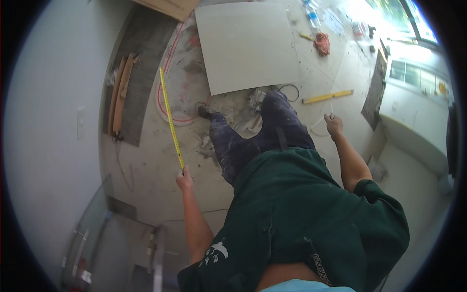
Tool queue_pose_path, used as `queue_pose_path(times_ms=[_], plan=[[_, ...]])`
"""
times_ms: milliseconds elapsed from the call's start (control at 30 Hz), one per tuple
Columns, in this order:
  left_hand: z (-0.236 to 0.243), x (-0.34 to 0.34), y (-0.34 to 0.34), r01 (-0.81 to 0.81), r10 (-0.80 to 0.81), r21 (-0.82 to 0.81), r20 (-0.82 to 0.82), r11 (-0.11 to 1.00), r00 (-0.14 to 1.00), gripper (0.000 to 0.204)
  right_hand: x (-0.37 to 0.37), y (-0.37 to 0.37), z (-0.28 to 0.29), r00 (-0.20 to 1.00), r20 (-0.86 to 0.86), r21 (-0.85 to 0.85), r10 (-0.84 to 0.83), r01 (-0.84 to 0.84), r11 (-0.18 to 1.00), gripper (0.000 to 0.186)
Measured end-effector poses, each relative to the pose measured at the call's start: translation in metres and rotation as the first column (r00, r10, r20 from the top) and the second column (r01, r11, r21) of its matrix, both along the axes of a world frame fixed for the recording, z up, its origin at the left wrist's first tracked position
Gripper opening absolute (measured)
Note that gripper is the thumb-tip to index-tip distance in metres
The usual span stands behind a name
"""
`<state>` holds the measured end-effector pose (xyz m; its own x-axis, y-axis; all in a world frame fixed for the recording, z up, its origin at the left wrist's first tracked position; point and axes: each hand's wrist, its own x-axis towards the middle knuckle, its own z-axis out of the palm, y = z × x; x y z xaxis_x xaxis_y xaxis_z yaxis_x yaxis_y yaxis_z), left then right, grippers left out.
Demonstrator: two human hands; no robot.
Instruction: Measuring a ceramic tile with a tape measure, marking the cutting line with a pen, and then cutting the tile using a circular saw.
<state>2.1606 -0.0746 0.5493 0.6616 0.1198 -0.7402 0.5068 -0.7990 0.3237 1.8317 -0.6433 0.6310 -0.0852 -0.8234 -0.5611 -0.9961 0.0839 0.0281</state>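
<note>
1. Left hand (185,180): closed, gripping the near end of the tape measure.
2. Long, narrow yellow tape measure (170,117) with dark graduations: extended forward from the left hand, well left of the person's legs; whether its far end touches anything cannot be told.
3. Right hand (334,125): raised at the person's right side, fingers closed on a thin white stick (332,110), too small to identify.
4. Large, square, pale grey slab (248,46): flat in front of the person's legs, between the tape measure and the spirit level.
5. Slim, straight yellow spirit level (327,96): on the floor, just beyond the right hand in view.
6. Crumpled red plastic bag (321,44): right of the slab, near a clear plastic bottle with a blue label (312,14).
7. Long brown cardboard strips (122,95): side by side on a dark grey floor panel (148,73), left of the tape measure.
</note>
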Motion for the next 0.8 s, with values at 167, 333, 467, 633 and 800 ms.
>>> queue_pose_path(times_ms=[167,333,467,633,800], plan=[[0.009,0.041,0.031,0.03,-0.031,-0.015,-0.076,0.999,0.997,0.032,0.019,0.074,-0.027,0.999,0.054,-0.031,-0.008,0.01,0.999,0.045],[0.038,0.092,0.025,0.148,-0.13,0.067,-0.214,0.987,0.968,0.027,-0.009,0.163,-0.011,0.966,0.028,0.023,-0.257,0.256,0.966,0.037],[0.031,0.122,0.034,0.368,-0.362,-0.001,-0.185,0.93,0.914,0.028,-0.04,0.231,-0.019,0.871,0.148,0.11,-0.469,0.456,0.883,0.04],[0.053,0.148,0.011,0.29,-0.307,-0.114,-0.188,0.95,0.933,0.028,-0.01,0.265,-0.04,0.783,0.238,0.15,-0.574,0.555,0.818,0.038],[0.073,0.137,-0.046,0.482,-0.489,-0.089,-0.095,0.872,0.867,0.028,-0.017,0.243,-0.078,0.695,0.406,0.116,-0.593,0.604,0.788,0.037]])
